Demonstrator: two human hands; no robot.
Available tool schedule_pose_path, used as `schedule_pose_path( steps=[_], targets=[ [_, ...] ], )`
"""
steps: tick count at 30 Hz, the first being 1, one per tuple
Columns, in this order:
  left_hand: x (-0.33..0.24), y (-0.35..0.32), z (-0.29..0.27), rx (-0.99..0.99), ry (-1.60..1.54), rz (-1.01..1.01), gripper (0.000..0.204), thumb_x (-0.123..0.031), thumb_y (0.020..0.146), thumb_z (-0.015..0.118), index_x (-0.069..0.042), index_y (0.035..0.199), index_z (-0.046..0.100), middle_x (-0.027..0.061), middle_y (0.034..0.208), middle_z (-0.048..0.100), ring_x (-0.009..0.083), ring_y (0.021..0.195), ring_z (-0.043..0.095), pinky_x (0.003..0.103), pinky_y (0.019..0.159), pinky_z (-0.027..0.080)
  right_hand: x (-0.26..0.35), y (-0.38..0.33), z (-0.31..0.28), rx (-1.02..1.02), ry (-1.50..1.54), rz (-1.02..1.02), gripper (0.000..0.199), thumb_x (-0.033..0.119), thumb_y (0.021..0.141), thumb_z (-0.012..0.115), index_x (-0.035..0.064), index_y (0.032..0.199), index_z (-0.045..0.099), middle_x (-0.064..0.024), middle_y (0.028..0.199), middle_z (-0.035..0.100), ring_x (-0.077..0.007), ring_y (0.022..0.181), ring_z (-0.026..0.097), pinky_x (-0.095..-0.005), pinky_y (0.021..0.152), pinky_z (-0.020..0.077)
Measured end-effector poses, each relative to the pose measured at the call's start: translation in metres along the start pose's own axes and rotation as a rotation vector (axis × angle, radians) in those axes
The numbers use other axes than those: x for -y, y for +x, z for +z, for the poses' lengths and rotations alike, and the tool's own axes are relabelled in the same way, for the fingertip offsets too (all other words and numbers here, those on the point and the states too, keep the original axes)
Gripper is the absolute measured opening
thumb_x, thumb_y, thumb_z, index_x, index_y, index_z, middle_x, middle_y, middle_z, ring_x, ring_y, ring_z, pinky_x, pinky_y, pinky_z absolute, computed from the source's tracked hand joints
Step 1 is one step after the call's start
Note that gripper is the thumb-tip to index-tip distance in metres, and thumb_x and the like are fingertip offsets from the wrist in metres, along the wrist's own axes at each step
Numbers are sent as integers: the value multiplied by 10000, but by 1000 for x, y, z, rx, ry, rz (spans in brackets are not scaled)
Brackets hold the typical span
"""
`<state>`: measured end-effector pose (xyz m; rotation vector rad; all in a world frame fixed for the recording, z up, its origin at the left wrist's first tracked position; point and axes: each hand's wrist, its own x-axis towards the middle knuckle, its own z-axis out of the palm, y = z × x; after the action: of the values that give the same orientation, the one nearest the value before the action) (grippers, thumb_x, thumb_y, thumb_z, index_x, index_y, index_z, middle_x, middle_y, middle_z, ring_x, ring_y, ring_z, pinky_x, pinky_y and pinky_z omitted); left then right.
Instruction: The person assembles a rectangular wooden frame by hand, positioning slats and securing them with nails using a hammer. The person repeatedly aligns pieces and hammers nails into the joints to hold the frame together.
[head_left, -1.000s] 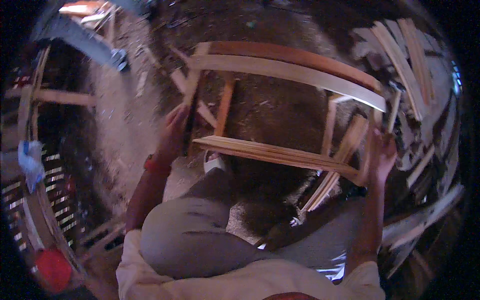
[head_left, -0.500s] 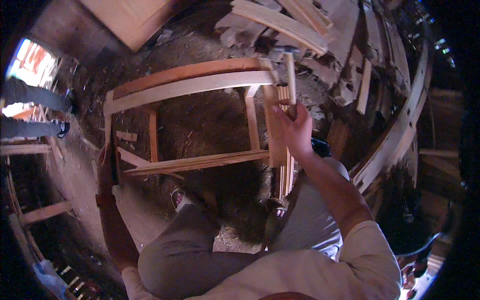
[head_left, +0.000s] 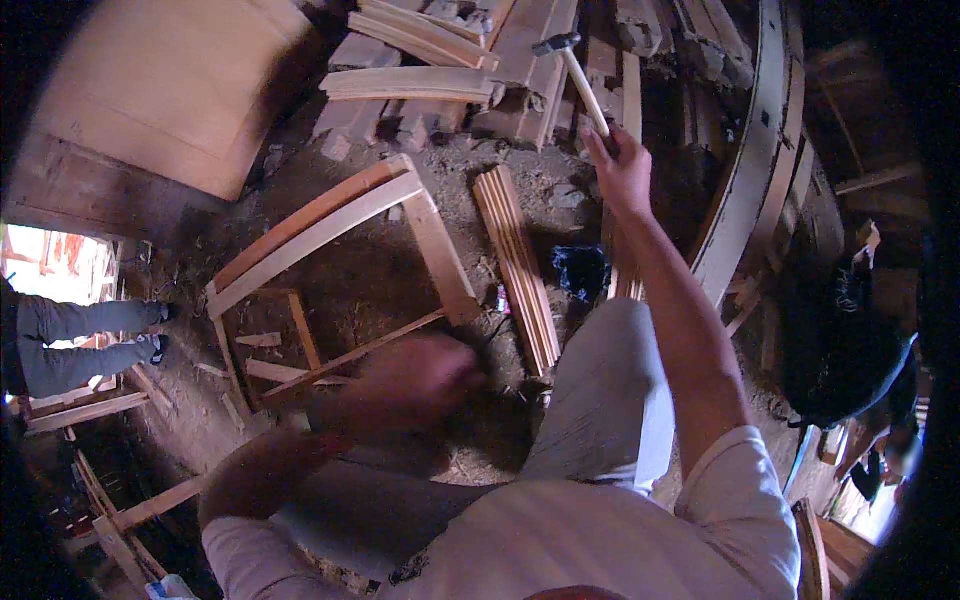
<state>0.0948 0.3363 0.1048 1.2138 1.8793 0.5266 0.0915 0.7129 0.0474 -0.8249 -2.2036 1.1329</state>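
Note:
A wooden frame (head_left: 330, 235) of joined bars stands on the ground in front of me, tilted, its right-hand post (head_left: 445, 250) wide and pale. My right hand (head_left: 624, 172) is raised to the right of the frame and closed round the handle of a hammer (head_left: 580, 80), whose dark head points up and away. In front of the frame's lower right corner is my left hand (head_left: 435, 372), near the lower rail (head_left: 370, 352). Motion smears its fingers, so whether it holds anything is hidden.
A bundle of thin wooden strips (head_left: 518, 270) lies right of the frame, beside a dark plastic bag (head_left: 580, 270). Planks (head_left: 420, 85) are piled at the back. A large wooden panel (head_left: 190, 80) stands far left, and another person's legs (head_left: 95, 335) show at the left.
My left hand has let go of the frame's left side and swung right across its front. My right hand has left the right post and lifted the hammer away. The frame now sits askew.

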Motion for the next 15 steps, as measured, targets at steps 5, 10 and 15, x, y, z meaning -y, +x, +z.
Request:
schedule_pose_path(
  steps=[5,10,15],
  targets=[
    [9,179,162,-81,90,237,283,-219,902,614,29,1037,633,212,927,647,407,947,659,496,811,560,-86,-12,3,-199,-73,38,442,416,872,798,-16,930,723,-124,640,626,-135,563,536,-370,555,456],
    [13,346,191,-467,400,-160,194,-71,910,548,-19,998,712,189,999,698,303,908,714,400,735,594,-75,-7,-36,-169,-133,116,449,443,864,794,1,904,730,-138,685,671,-171,597,607,-372,606,495],
    [71,397,235,-550,257,-235,201,-110,922,545,-67,890,740,169,870,730,300,781,737,429,653,598,-60,-13,-50,-74,-55,189,440,428,879,786,4,993,752,-86,813,721,-148,726,618,-336,707,495]
  ],
)
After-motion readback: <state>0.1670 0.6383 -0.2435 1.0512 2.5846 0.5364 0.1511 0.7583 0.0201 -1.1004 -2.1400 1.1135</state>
